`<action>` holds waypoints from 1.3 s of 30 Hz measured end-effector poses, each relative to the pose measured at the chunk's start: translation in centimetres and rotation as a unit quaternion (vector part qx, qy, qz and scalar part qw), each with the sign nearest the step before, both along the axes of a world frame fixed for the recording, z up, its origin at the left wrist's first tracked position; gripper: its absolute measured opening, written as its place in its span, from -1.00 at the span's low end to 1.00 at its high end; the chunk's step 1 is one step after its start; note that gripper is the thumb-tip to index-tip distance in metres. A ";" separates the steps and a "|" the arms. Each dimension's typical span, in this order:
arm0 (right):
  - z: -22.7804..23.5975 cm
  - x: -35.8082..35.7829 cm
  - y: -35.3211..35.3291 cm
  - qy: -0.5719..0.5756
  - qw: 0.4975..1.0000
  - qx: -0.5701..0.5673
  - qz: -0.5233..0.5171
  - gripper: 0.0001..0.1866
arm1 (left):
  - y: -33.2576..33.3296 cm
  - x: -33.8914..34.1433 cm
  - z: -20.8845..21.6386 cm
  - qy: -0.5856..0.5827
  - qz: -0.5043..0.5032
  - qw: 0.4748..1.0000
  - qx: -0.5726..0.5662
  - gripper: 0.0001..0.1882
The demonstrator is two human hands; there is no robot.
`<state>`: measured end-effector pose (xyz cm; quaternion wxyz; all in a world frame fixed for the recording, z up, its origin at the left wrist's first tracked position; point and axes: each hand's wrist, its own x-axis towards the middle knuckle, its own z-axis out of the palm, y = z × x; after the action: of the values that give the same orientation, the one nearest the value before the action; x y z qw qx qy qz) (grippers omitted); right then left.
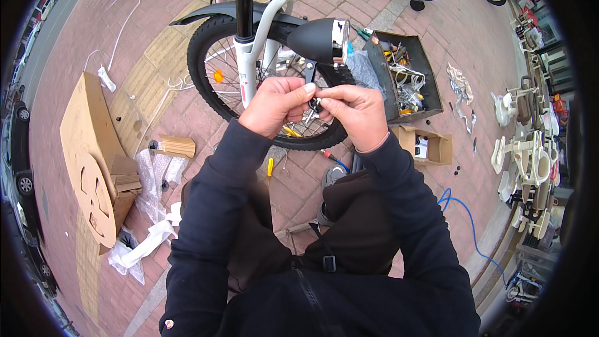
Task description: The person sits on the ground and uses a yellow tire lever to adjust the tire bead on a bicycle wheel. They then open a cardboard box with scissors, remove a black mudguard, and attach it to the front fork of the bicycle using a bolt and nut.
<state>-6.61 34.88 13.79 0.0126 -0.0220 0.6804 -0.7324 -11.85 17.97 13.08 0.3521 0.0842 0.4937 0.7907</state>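
Note:
A black bicycle headlight with a chrome rim is in front of the white fork of a bicycle. Its black bracket runs down to my fingertips. My left hand is closed, thumb and forefinger pinching the bracket's lower end. Right beside it, my right hand pinches a small black and silver fastener, partly hidden by the fingers. Behind both hands stands the spoked front wheel with its black tyre, under a black mudguard.
An open toolbox full of tools stands right of the wheel, a small cardboard box below it. A yellow-handled screwdriver lies near my feet. Left are a large carton and bubble wrap. A blue hose curves at right.

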 end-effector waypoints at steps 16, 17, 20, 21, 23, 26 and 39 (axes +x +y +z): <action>-0.5 -1.2 1.2 -0.106 0.977 -0.173 0.062 -0.76 | 0.3 0.1 1.4 0.265 -0.017 0.963 -0.033 -0.78; -0.5 -1.3 1.3 -0.091 0.975 -0.183 0.084 -0.76 | 0.4 0.0 1.4 0.277 -0.026 0.959 -0.051 -0.78; -0.6 -1.7 1.9 -0.106 0.983 -0.113 0.100 -0.73 | 0.9 -0.1 1.5 0.302 -0.033 0.950 -0.069 -0.78; -0.6 -1.8 2.1 -0.102 0.982 -0.111 0.112 -0.71 | 1.0 0.0 1.5 0.275 -0.042 0.960 -0.040 -0.77; -0.9 -1.8 2.2 -0.066 0.985 -0.099 0.125 -0.70 | 1.1 0.1 1.5 0.264 -0.038 0.963 -0.036 -0.76; -1.2 -1.8 1.9 -0.071 0.979 -0.125 0.141 -0.73 | 1.5 0.4 1.3 0.236 0.000 0.972 -0.009 -0.75; 1.1 -5.0 1.2 0.059 0.987 -0.041 0.147 -0.86 | 2.0 -1.2 -0.8 -0.004 0.153 0.986 0.070 -0.84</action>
<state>-11.65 36.11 14.84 0.0792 -0.1655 0.6387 -0.7473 -13.03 19.93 12.28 0.2225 0.0288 0.4430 0.8680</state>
